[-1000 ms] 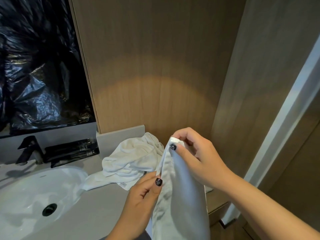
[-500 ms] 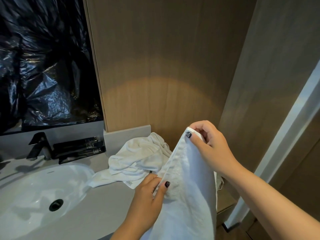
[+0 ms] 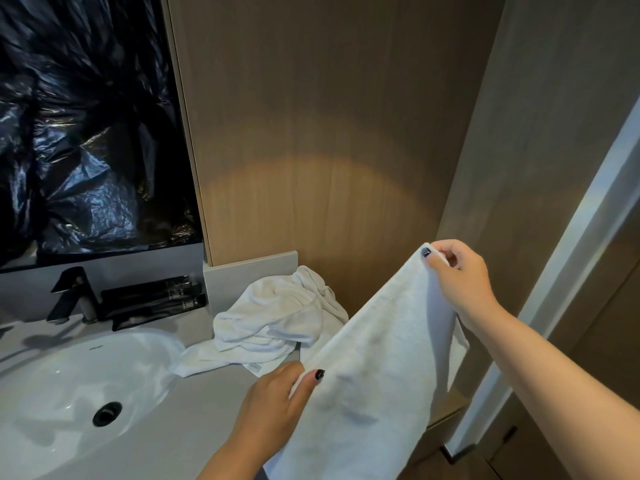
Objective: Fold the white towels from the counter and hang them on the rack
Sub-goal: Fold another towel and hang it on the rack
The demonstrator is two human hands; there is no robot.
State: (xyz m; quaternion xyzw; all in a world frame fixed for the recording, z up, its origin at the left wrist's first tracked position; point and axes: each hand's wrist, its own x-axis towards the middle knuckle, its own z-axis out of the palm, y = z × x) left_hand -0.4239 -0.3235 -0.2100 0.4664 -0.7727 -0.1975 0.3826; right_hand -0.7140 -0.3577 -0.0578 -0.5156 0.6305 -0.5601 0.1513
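A white towel (image 3: 377,382) hangs spread in front of me over the counter's right end. My right hand (image 3: 457,282) pinches its upper corner, raised near the wood wall. My left hand (image 3: 277,400) pinches the towel's top edge lower down and to the left, thumb on the cloth. The edge runs slanted and taut between the two hands. A second white towel (image 3: 277,323) lies crumpled on the grey counter (image 3: 207,403) against the wall. No rack is in view.
A white basin (image 3: 69,386) with a dark drain fills the counter's left part. A black tap (image 3: 72,292) and a black tray of tubes (image 3: 152,299) stand behind it. Black plastic sheeting (image 3: 86,133) covers the mirror. A pale door frame (image 3: 568,258) stands at the right.
My hands have drawn apart along the towel's edge. The right hand rose to the right with the corner, the left slid down and left, and the towel opened out wider.
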